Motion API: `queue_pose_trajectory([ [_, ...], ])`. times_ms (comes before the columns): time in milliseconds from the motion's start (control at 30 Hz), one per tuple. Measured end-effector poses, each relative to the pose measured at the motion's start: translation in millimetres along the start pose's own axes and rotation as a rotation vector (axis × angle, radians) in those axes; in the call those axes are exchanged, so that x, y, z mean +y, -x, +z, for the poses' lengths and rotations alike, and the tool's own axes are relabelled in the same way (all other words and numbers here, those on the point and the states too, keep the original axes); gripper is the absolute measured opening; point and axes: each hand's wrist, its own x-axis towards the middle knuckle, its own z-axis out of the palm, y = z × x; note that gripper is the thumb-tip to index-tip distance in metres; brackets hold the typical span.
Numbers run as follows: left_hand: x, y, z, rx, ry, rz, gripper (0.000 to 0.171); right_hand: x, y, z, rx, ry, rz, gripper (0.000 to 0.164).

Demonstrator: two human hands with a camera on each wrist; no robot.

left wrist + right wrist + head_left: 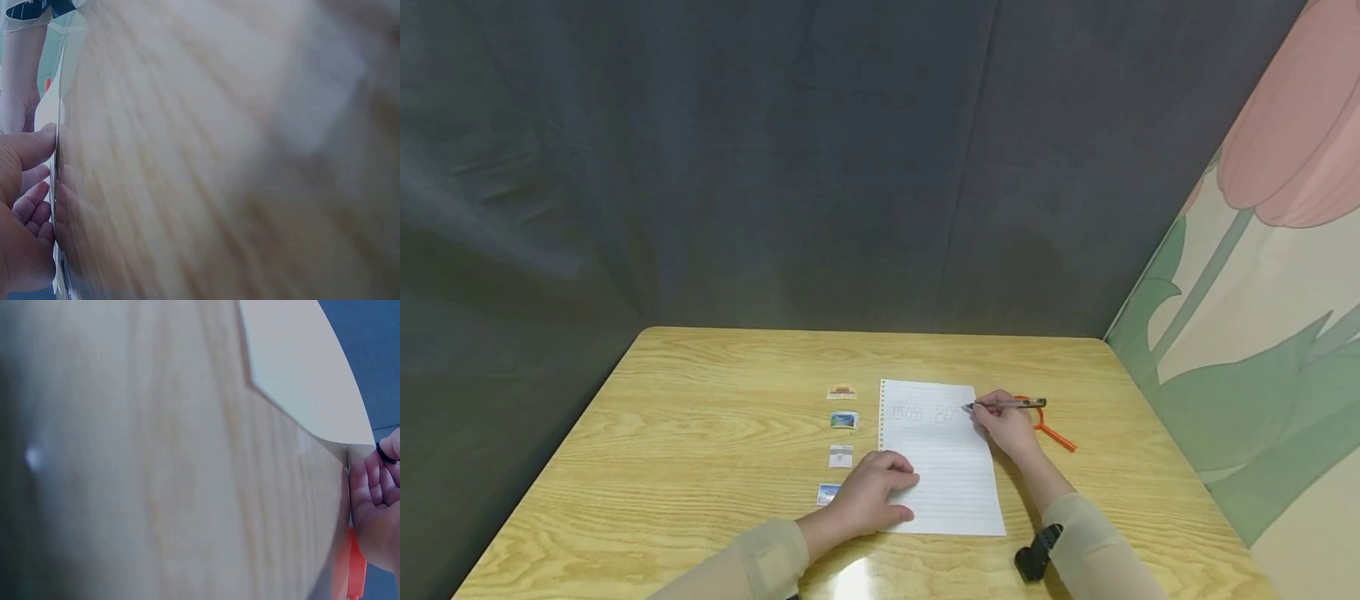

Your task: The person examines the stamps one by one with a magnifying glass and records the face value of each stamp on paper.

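A sheet of lined paper point(947, 475) with punched holes along its left edge lies on the wooden table. My right hand point(1009, 427) pinches a pen point(1018, 403), its tip at the upper right of the sheet, just past faint writing that looks like "150" and "80". My left hand point(874, 492) rests on the sheet's lower left part with fingers relaxed, as the left wrist view also shows from the side. Beside the sheet's left edge runs a column of small stamps; the lowest stamp point(827, 494) is partly covered by my left hand.
An orange-red magnifying glass point(1060, 440) lies right of the sheet, its ring partly behind my right hand. Further stamps point(844, 420) lie up the column. A dark curtain point(812, 167) hangs behind the table, and a flower-patterned wall point(1262, 350) stands at the right.
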Motion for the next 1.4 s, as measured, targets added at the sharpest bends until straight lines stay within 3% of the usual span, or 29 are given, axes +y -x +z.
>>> queue_pose_trajectory([
  [433, 1.1, 0.7, -0.7, -0.015, -0.002, -0.019, 0.048, 3.2, 1.6, -3.3, -0.009, -0.026, 0.001, 0.011],
  [733, 0.3, 0.5, -0.2, -0.022, 0.011, -0.021, 0.048, 1.6, 3.7, -1.9, -0.013, -0.153, -0.010, 0.014],
  [1000, 0.5, -0.3, -0.4, -0.009, 0.016, -0.015, 0.047, 0.0, 2.8, 2.6, -0.056, -0.093, -0.037, 0.009],
  [1400, 0.4, -0.3, 0.1, -0.005, 0.019, -0.012, 0.048, 3.9, 3.3, -2.5, -0.035, -0.065, -0.025, 0.012],
])
